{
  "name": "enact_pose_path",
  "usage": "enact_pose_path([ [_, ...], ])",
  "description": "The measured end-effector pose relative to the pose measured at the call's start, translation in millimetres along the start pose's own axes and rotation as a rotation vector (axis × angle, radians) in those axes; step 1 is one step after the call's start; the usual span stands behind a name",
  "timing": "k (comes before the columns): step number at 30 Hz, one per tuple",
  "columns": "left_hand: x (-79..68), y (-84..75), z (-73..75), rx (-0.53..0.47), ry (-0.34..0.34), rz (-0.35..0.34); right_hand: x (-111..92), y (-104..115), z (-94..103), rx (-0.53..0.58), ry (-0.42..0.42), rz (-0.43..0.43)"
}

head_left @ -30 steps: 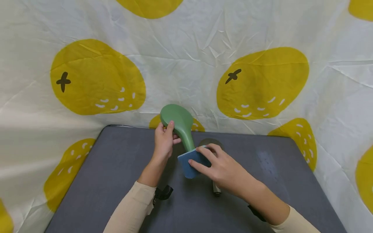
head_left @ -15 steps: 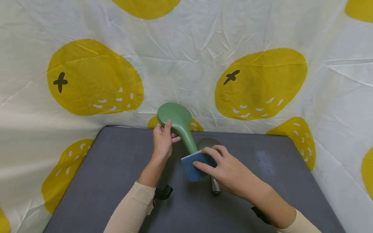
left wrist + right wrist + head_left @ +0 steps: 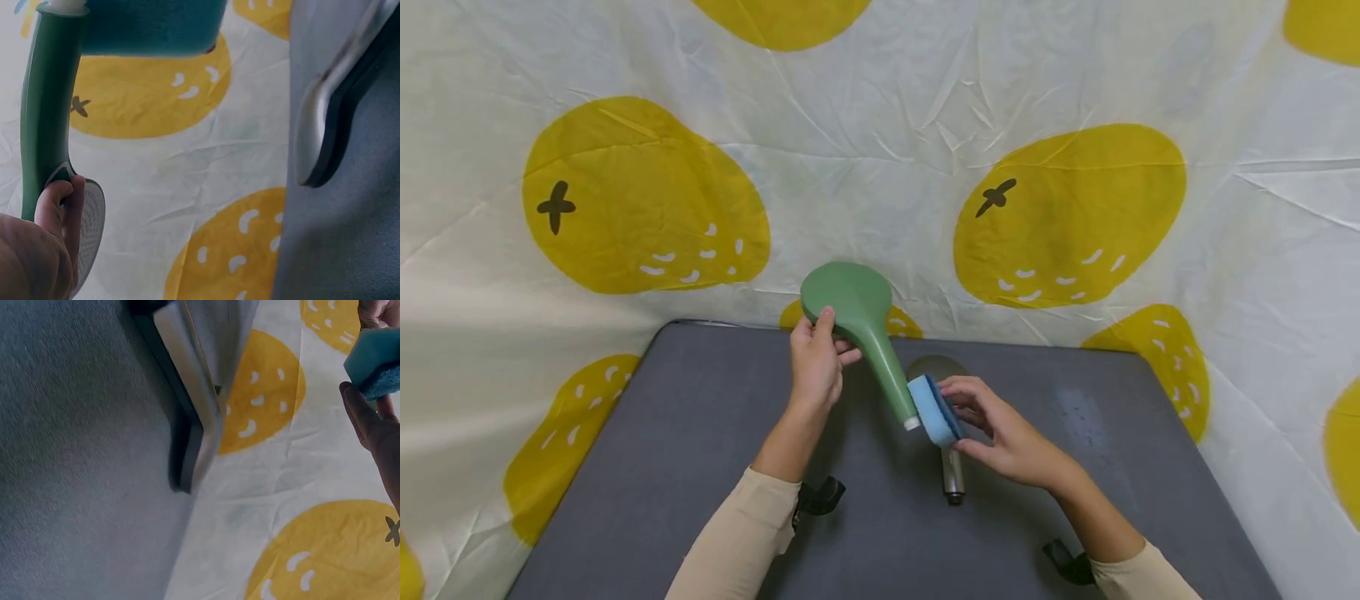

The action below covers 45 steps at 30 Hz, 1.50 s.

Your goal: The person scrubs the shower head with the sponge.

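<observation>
My left hand [image 3: 817, 364] grips a green shower head [image 3: 850, 300] by its round head, thumb on the back. Its handle slants down to the right and ends in a white threaded tip [image 3: 912, 423]. In the left wrist view the pale spray face [image 3: 92, 231] with small holes shows beside the fingers. My right hand [image 3: 1011, 433] pinches a blue sponge [image 3: 933, 411] between thumb and fingers. The sponge has a light side and a darker scouring side [image 3: 384, 381]; the light side lies against the handle near its lower end.
A second, silver-grey shower head [image 3: 952, 475] lies on the dark grey table [image 3: 700, 467] below the hands, partly hidden by the sponge and right hand. A white cloth [image 3: 865, 208] with yellow fruit prints hangs behind and beside the table.
The sponge has turned from lying broad side up across the handle's end to standing on edge at its right side. The white tip has come into view. The shower head shifted slightly left.
</observation>
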State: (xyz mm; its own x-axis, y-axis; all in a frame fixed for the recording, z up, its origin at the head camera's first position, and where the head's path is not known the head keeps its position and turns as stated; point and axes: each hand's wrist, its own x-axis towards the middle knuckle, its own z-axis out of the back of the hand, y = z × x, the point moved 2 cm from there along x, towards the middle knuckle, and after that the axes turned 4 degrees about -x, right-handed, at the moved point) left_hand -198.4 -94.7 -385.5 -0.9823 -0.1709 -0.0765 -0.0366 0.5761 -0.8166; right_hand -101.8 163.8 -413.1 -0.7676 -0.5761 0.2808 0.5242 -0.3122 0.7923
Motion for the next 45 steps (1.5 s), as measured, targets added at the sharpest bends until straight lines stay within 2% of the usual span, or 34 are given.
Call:
enact_pose_path([
  [3, -0.6, 0.3, -0.3, -0.014, 0.000, -0.008, -0.9, -1.6, -2.5, 0.060, -0.010, -0.019],
  [6, -2.0, 0.7, -0.7, -0.017, 0.008, -0.020, 0.9, 3.5, -4.4, 0.021, -0.048, 0.012],
  [9, -2.8, 1.7, -0.4, -0.008, 0.012, -0.031, 4.2, 13.1, -5.6, -0.179, -0.101, 0.100],
  [14, -1.7, 4.3, 2.1, 0.009, 0.016, -0.045, 9.4, 35.9, -9.2, -0.662, -0.168, 0.305],
  [20, 0.3, 6.8, 2.3, 0.033, 0.021, -0.056, 18.1, 63.2, -25.0, -1.141, -0.076, 0.481],
  [23, 0.4, 7.8, 1.8, 0.043, 0.019, -0.051, 20.6, 67.5, -32.4, -1.267, -0.032, 0.528],
  [25, 0.4, 8.4, 1.4, 0.044, 0.019, -0.045, 20.1, 66.9, -32.8, -1.256, -0.033, 0.514],
  [27, 0.7, 9.1, 1.1, 0.033, 0.017, -0.038, 18.8, 64.4, -29.0, -1.184, -0.059, 0.457],
  [31, 0.4, 9.5, 0.9, -0.011, 0.024, -0.041, 14.5, 57.0, -16.1, -0.978, -0.169, 0.310],
  [34, -1.0, 8.7, 0.9, -0.047, 0.027, -0.045, 8.8, 51.8, -12.3, -0.858, -0.259, 0.260],
  [37, -1.1, 8.5, -0.5, -0.074, 0.023, -0.042, 3.0, 46.0, -16.8, -0.804, -0.346, 0.298],
  [39, -0.7, 8.3, -1.0, -0.090, 0.019, -0.044, 0.1, 39.6, -22.3, -0.808, -0.382, 0.324],
  [45, -0.4, 6.5, -0.1, -0.091, 0.022, -0.044, -5.8, 24.4, -33.0, -0.839, -0.414, 0.342],
])
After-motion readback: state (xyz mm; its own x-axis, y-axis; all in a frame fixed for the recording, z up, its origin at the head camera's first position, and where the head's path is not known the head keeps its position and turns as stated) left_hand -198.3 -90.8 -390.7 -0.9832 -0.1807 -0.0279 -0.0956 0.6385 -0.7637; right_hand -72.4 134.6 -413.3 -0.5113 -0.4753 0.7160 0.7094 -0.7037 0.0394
